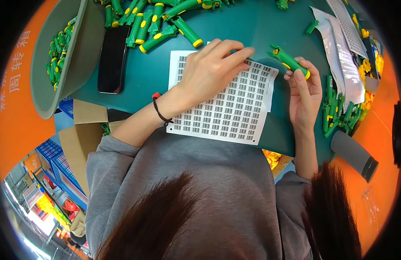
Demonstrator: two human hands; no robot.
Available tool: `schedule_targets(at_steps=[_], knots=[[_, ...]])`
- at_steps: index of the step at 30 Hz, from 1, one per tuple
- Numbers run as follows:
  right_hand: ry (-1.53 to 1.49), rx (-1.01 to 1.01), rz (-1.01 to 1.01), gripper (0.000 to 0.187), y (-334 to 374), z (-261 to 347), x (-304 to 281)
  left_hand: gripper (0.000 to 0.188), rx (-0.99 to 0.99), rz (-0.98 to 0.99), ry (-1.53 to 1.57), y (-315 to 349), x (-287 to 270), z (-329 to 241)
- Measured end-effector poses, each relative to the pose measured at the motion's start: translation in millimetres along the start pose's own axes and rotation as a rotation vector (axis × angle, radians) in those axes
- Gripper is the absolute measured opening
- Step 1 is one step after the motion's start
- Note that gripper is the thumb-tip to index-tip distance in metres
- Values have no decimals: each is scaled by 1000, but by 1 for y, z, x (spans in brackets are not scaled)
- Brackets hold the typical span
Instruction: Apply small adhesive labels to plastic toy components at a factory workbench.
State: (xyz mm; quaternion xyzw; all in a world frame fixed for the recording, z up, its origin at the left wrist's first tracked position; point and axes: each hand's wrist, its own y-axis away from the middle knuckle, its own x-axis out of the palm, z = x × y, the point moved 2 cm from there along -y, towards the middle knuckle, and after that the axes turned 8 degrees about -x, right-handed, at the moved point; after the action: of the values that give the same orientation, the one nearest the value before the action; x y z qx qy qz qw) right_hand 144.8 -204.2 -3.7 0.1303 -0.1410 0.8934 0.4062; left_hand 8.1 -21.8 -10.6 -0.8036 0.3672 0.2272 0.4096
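Note:
Pinched in my right hand [306, 97] is a green plastic tube [289, 61] with a yellow end cap and a clawed, open-looking far end. It is tilted, held off the table by thumb and fingers. My left hand [211, 67] is above a white sheet of small printed labels [222, 115], near its upper right corner. Its thumb and forefinger come together there. Whatever lies between those fingertips is too small to make out. The sheet lies on the green table [291, 132] right in front of me, its upper part covered by my left hand.
Similar green tubes [157, 37] lie piled at the far left beside a black phone [111, 60]. A tilted grey-green bin [85, 47] holds more. At right are white plastic packets [339, 56], more green parts [332, 108] and a grey cylinder [352, 151]. A cardboard box [90, 113] sits lower left.

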Motion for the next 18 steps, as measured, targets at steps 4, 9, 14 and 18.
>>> schedule_targets(at_steps=[4,9,14,18], knots=[[-27,-4,50,31,4,-3,0,20,7,94,-79,2,3,3],[-1,-17,34,32,5,-3,1,19,103,9,-17,6,3,6],[31,-69,-53,32,4,-4,5,17,111,-3,29,5,2,5],[73,-67,62,33,6,-5,3,15,-19,87,158,1,3,11]])
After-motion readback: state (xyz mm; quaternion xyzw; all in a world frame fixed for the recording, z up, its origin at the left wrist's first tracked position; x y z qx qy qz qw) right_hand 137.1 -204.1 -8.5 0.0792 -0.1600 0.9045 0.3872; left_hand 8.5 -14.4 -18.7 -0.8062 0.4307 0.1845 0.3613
